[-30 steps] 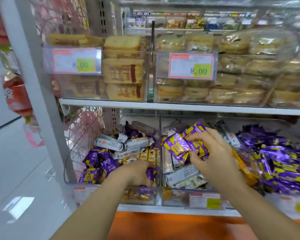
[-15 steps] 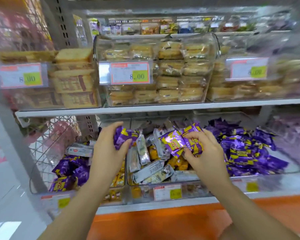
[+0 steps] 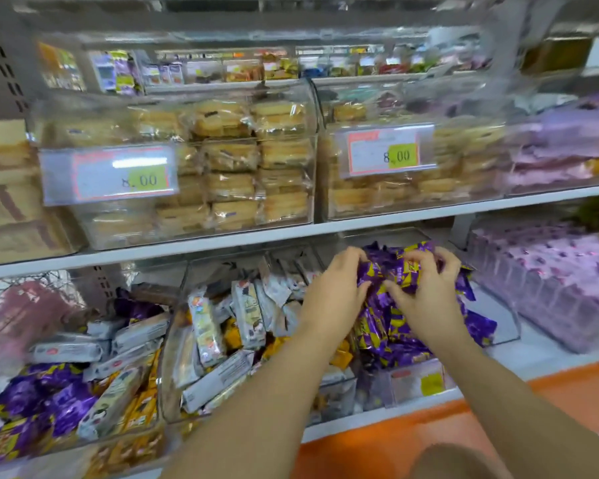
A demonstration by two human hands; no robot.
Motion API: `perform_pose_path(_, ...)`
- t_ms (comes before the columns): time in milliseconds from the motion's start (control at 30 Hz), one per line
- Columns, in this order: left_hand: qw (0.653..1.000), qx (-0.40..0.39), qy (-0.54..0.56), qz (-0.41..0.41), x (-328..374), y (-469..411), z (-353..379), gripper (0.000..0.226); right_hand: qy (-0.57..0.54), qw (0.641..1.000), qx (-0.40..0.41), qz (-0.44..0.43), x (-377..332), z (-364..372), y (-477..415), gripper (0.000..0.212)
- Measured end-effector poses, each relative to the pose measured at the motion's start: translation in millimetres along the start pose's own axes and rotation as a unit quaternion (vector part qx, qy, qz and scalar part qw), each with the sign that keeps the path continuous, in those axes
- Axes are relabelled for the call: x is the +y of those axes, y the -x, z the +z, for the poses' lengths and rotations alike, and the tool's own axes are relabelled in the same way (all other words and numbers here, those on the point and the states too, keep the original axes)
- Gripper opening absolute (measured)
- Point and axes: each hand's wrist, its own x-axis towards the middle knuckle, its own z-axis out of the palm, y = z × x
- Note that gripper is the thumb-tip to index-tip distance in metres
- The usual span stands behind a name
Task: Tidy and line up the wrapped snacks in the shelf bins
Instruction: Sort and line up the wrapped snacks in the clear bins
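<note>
Hands now meet over the right bin (image 3: 377,388), whereas half a second ago they were further left, over the middle bin and its left edge. The left hand (image 3: 332,292) has its fingers curled round a purple packet (image 3: 369,273); earlier it carried that packet above the divide between the left bin (image 3: 159,385) and the middle bin (image 3: 168,344), and it is now at the far side of the right bin's purple heap (image 3: 391,330). The right hand (image 3: 427,295) pinches purple-and-yellow packets (image 3: 408,267) between thumb and bent fingers, as before, but they are now held low, just above that heap. The two hands are nearly touching, thumb tips close together. The middle bin holds white-wrapped bars (image 3: 246,316) standing and leaning at mixed angles, with yellow packs among them; the left bin holds a mix of purple, white and yellow wrappers. The view has shifted right as well, bringing a block of pink packets (image 3: 550,292) into sight at the far right. Above the shelf board (image 3: 222,242), clear cases of wrapped cakes (image 3: 236,160) carry price tags (image 3: 389,150).
</note>
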Motion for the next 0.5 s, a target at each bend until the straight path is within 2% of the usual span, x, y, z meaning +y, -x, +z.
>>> perform_pose_path(100, 0.977, -0.111, -0.181, -0.004, -5.9, -13.8, 9.5, 0.03, 0.051, 0.992, -0.117, -0.003, 13.4, 0.3, -12.8, 0.059)
perform_pose_path(167, 0.953, -0.19, -0.235, -0.013, -10.6, -18.4, 11.3, 0.032, 0.144, 0.971, -0.192, 0.01, 25.7, 0.7, -19.3, 0.066)
perform_pose_path(233, 0.928, -0.256, -0.271, -0.003, -13.5, -21.7, 10.5, 0.04, 0.252, 0.933, -0.254, 0.038, 33.1, -1.4, -23.9, 0.065)
perform_pose_path(300, 0.909, -0.299, -0.292, 0.002, -12.5, -21.8, 6.9, 0.048, 0.293, 0.913, -0.276, 0.059, 32.3, -4.7, -25.6, 0.069)
perform_pose_path(400, 0.924, -0.282, -0.26, -0.003, -9.7, -17.1, -0.5, 0.053, 0.291, 0.928, -0.231, 0.028, 21.9, -8.5, -20.8, 0.074)
perform_pose_path(500, 0.953, -0.232, -0.197, -0.001, -11.0, -2.7, -15.9, 0.053, 0.275, 0.937, -0.209, -0.05, 0.8, -7.4, -8.5, 0.065)
